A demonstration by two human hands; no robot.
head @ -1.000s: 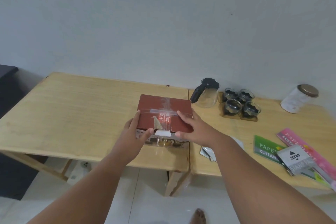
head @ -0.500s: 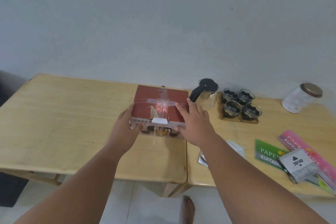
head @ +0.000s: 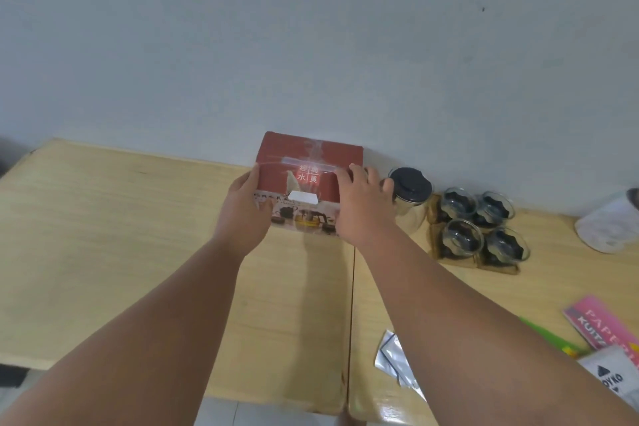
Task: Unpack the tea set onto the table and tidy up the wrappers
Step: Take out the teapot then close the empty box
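Over table (head: 103, 252): arms outstretched; left hand (head: 242, 214), right hand (head: 361, 207) fingers (head: 356, 171) curled round box (head: 307, 166) ends, seemingly airborne.

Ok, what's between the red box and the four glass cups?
The black-lidded glass teapot, in the head view. It stands right of the red box and left of the glass cups, partly behind the right hand gripping the box.
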